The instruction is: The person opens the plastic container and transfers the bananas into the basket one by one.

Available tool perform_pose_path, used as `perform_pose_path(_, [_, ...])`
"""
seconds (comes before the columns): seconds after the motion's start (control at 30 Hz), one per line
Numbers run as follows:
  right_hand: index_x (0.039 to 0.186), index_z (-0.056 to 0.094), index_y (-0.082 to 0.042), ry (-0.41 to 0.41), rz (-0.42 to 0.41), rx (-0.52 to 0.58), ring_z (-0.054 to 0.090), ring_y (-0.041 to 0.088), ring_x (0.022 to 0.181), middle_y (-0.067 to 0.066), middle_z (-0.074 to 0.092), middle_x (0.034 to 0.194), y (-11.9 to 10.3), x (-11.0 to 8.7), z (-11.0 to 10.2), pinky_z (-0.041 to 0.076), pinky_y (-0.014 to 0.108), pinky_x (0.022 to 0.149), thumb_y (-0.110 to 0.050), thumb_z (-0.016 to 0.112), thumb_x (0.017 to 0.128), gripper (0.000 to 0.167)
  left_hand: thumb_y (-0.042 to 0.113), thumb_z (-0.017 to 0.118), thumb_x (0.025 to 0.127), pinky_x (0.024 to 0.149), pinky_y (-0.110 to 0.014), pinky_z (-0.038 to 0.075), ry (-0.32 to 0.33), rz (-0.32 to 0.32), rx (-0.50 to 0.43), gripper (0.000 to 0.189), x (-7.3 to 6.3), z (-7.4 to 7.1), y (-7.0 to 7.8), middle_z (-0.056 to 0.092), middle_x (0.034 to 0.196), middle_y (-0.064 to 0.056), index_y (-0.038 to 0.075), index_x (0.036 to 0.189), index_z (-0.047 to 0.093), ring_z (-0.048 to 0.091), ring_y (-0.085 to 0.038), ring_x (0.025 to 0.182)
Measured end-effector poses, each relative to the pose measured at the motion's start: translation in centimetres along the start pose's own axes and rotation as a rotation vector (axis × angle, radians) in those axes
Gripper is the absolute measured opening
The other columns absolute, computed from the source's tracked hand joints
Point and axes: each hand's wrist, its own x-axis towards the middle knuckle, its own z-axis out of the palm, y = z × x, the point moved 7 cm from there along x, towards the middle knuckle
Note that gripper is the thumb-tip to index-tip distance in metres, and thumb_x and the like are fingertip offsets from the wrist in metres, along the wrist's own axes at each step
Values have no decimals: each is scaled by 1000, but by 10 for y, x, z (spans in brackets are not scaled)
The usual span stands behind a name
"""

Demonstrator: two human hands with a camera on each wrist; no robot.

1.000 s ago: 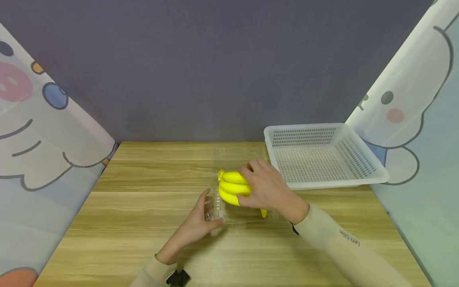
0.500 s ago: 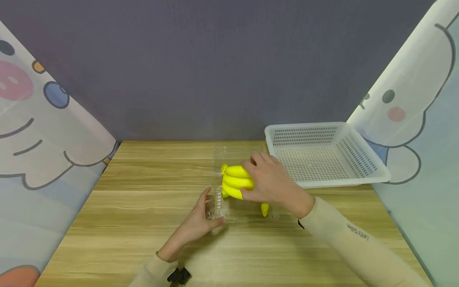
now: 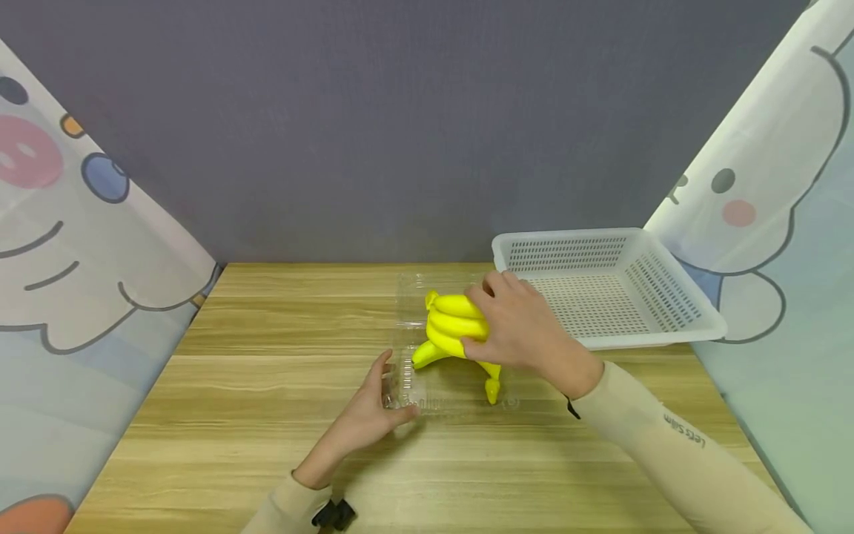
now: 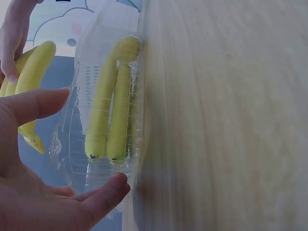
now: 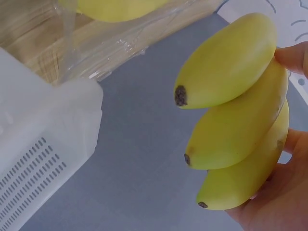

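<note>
A bunch of yellow bananas is gripped by my right hand above the clear plastic clamshell box. In the right wrist view the bunch shows 3 bananas, with fingers and thumb on either side. Other bananas lie inside the box, seen through its wall in the left wrist view. Spread at the box's near left corner is my left hand. Its thumb is beside the upper rim and its fingers are low by the wall; whether they press the plastic is hard to tell.
A white perforated plastic basket stands at the back right, just beyond my right hand. The wooden table meets a grey panel at the back. Cartoon-printed sheets flank both sides.
My right hand has lifted the banana bunch and moved it away and to the right, uncovering bananas in the box. My left hand has stayed at the box's corner.
</note>
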Motion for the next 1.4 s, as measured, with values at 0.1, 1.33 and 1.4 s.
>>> perform_pose_path(0.1, [116, 67, -8, -16, 24, 7, 45, 26, 83, 7, 50, 95, 5, 1, -1, 42, 36, 64, -45, 72, 76, 55, 29, 85, 83, 105, -61, 42, 3, -5, 3, 109, -1, -1, 1, 29, 159, -22, 15, 163, 12, 43, -44, 137])
perform_pose_path(1.33, [110, 64, -3, 107, 130, -34, 46, 31, 79, 13, 50, 91, 77, -8, -14, 41, 41, 62, -38, 74, 76, 50, 29, 86, 82, 103, -61, 43, 9, 5, -11, 110, 0, 0, -2, 32, 157, -24, 15, 162, 13, 45, -43, 134])
perform_pose_path(1.4, [111, 63, -4, 107, 150, -28, 46, 31, 79, 13, 50, 92, 81, -9, -14, 41, 41, 62, -38, 73, 76, 49, 29, 86, 82, 103, -61, 43, 7, 6, -13, 110, 0, 0, -2, 32, 157, -24, 14, 162, 13, 45, -43, 134])
